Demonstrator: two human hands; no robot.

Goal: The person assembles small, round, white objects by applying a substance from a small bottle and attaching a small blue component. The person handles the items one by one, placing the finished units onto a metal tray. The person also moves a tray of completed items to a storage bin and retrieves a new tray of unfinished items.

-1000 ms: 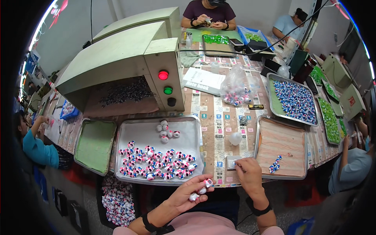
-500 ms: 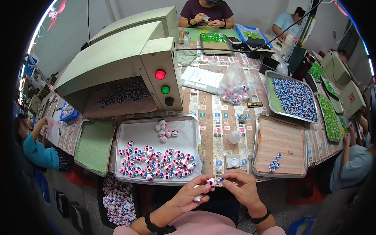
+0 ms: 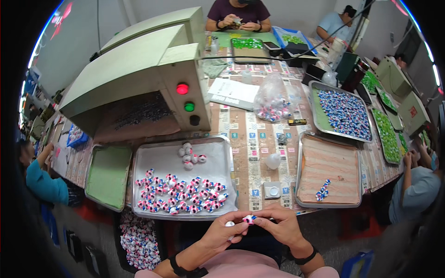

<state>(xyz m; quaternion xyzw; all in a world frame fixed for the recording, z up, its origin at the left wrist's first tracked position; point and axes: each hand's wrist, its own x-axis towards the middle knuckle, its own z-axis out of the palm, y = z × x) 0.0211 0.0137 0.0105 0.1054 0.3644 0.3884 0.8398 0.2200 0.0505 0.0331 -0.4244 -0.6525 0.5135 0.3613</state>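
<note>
hands [image 3: 283,227]: pinching pink-white piece [image 3: 250,220] | white-lined tray [image 3: 157,160]: multicoloured pieces [image 3: 181,191] | pink-lined tray [image 3: 327,160]: blue-white cluster [image 3: 323,190]

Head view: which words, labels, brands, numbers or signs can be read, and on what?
I copy no wording, only places.
White booklet: bold cover lettering, blurred; smaller print unreadable.
Table covering: repeated blue and pink marks, mostly too small.
Cream machine, far right: red sign, too small.

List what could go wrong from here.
The left hand and right hand hold a pink-blue piece out past the table edge, so it might drop if it slips. A white piece, also in the left hand, could work loose. The dish sits near that edge, where the right hand might knock it.
</note>
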